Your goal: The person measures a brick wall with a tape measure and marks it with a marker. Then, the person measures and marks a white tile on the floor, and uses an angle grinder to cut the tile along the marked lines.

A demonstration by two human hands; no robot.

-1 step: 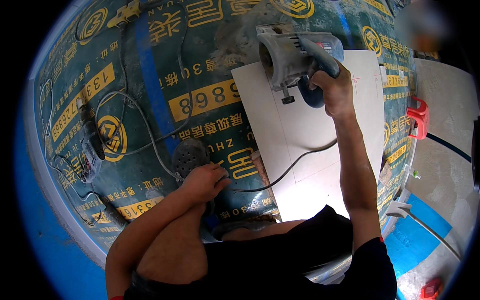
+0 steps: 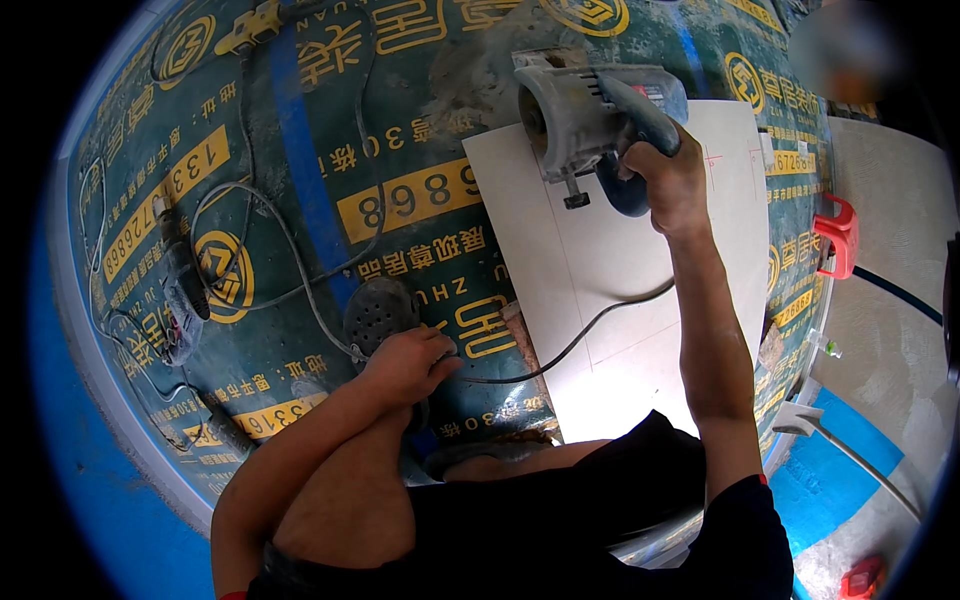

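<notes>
My right hand (image 2: 668, 180) is wrapped round the rear handle of a grey, dusty handheld circular saw (image 2: 580, 115). The saw rests at the far end of a white slab (image 2: 620, 290) marked with thin dark and red lines. Part of the saw's base reaches past the slab's left edge. A dark power cord (image 2: 610, 312) curves across the slab toward my left side. My left hand (image 2: 408, 364) lies over my bent left knee, fingers loose and thumb apart, with nothing visible in it. Beyond it shows the toe of a perforated grey clog (image 2: 381, 310) on my foot.
Green printed floor covering (image 2: 430, 100) lies beneath everything. A dusty angle grinder (image 2: 180, 290) and looped cables (image 2: 250, 190) lie at left, a yellow socket strip (image 2: 250, 28) at far left. A red plastic stool (image 2: 838, 235) and a pale-headed tool with a long handle (image 2: 800, 418) are at right.
</notes>
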